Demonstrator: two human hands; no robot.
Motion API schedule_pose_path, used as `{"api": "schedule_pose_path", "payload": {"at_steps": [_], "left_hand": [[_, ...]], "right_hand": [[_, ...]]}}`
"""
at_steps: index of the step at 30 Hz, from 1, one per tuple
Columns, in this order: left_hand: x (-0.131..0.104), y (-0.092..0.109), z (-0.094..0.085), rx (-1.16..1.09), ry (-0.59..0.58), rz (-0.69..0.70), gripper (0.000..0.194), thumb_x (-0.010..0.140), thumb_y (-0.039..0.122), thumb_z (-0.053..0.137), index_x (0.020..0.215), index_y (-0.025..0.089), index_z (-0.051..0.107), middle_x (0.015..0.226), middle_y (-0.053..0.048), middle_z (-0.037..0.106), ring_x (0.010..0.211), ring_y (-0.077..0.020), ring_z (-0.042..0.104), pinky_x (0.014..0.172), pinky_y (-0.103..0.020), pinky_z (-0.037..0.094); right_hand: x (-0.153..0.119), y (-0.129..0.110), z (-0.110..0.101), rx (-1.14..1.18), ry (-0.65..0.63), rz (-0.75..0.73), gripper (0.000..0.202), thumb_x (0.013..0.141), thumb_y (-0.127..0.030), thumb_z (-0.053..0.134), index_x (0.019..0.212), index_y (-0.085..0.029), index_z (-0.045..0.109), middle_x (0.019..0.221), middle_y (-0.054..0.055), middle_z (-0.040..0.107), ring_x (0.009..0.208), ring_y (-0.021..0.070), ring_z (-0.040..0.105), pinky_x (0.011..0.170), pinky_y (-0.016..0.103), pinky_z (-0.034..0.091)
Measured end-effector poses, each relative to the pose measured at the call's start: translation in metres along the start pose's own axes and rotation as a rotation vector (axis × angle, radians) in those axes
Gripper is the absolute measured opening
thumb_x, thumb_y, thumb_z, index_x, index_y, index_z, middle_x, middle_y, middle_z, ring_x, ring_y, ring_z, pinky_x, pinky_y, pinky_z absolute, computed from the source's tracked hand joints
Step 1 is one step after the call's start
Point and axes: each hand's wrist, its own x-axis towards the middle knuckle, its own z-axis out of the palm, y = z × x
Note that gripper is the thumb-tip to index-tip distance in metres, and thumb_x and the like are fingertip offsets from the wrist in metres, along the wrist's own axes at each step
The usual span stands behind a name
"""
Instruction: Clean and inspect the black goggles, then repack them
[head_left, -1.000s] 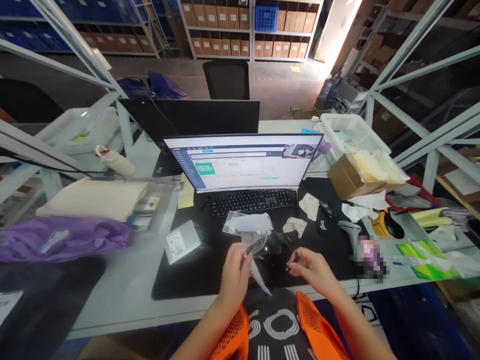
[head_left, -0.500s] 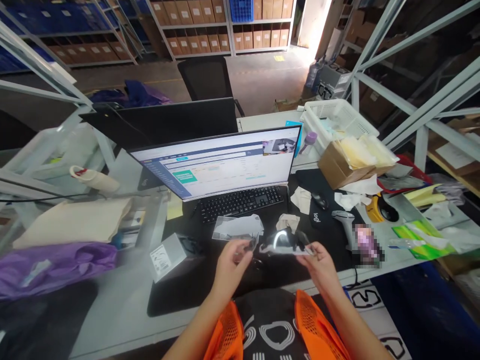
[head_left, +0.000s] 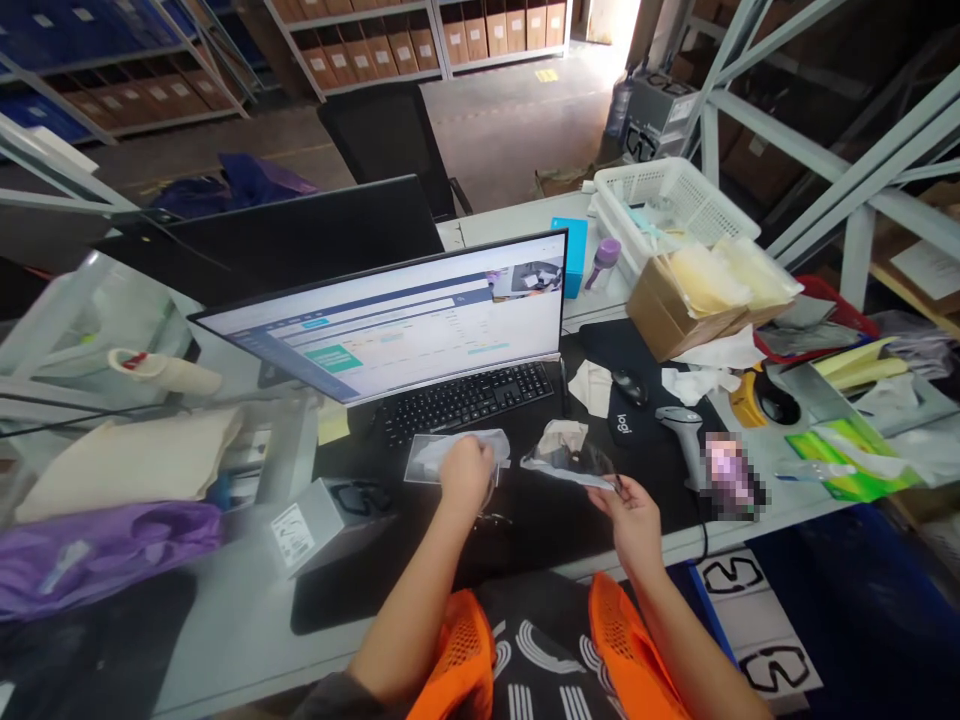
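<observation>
My right hand [head_left: 632,515] pinches the right end of a clear, curved plastic lens [head_left: 576,476] with dark parts along its edge, held above the black desk mat [head_left: 420,575]. My left hand [head_left: 466,477] is closed, back upward, over the right part of a flat clear plastic sleeve [head_left: 429,460]. What its fingers hold is hidden; a thin dark piece shows just below them. A grey box [head_left: 319,527] with a white label and goggles pictured on it stands left of my left hand. Behind the lens lies a crumpled beige cloth [head_left: 564,436].
A monitor [head_left: 420,340] and black keyboard [head_left: 469,402] stand behind my hands. To the right are a mouse [head_left: 629,387], a barcode scanner [head_left: 682,435], a pixelated phone-like object [head_left: 731,478], yellow tape [head_left: 748,400] and a cardboard box [head_left: 667,315]. Purple fabric [head_left: 112,550] lies left.
My left hand has moved up and turned over, now above the plastic sleeve. My right hand still holds the lens, which has tilted. The head view has shifted slightly.
</observation>
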Motion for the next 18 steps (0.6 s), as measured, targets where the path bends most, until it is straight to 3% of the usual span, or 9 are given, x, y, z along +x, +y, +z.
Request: {"api": "schedule_pose_path", "payload": {"at_steps": [3, 8, 13, 18], "left_hand": [[-0.018, -0.011, -0.003, -0.021, -0.011, 0.081, 0.022, 0.092, 0.022, 0.049, 0.073, 0.017, 0.061, 0.078, -0.01, 0.067, 0.078, -0.0224, 0.064, 0.071, -0.032, 0.041], [-0.04, -0.03, 0.001, -0.149, -0.007, 0.121, 0.028, 0.094, 0.024, 0.044, 0.07, 0.018, 0.057, 0.078, -0.007, 0.068, 0.076, -0.0189, 0.063, 0.069, -0.027, 0.039], [-0.052, -0.048, 0.006, -0.349, -0.064, 0.085, 0.033, 0.095, 0.032, 0.043, 0.069, 0.019, 0.059, 0.063, -0.002, 0.065, 0.059, -0.015, 0.062, 0.061, -0.024, 0.041], [-0.07, -0.063, 0.01, -0.501, -0.1, 0.078, 0.04, 0.097, 0.041, 0.036, 0.077, 0.019, 0.064, 0.065, -0.003, 0.069, 0.061, -0.0166, 0.067, 0.061, -0.024, 0.047]], "right_hand": [[0.007, 0.003, 0.023, -0.03, -0.088, 0.002, 0.037, 0.065, -0.046, 0.085, 0.083, -0.016, 0.073, 0.08, 0.006, 0.076, 0.08, 0.0258, 0.075, 0.081, 0.044, 0.064], [0.011, 0.014, 0.054, -0.154, -0.166, -0.055, 0.032, 0.069, -0.044, 0.079, 0.083, -0.015, 0.075, 0.078, 0.007, 0.076, 0.075, 0.0258, 0.074, 0.076, 0.044, 0.064], [0.001, 0.022, 0.06, -0.339, -0.195, -0.224, 0.021, 0.076, -0.031, 0.07, 0.09, -0.017, 0.078, 0.087, 0.008, 0.078, 0.078, 0.0248, 0.073, 0.078, 0.041, 0.062], [-0.008, 0.021, 0.058, -0.44, -0.313, -0.435, 0.019, 0.08, -0.022, 0.061, 0.086, -0.024, 0.079, 0.095, 0.006, 0.078, 0.091, 0.0257, 0.074, 0.09, 0.043, 0.059]]}}
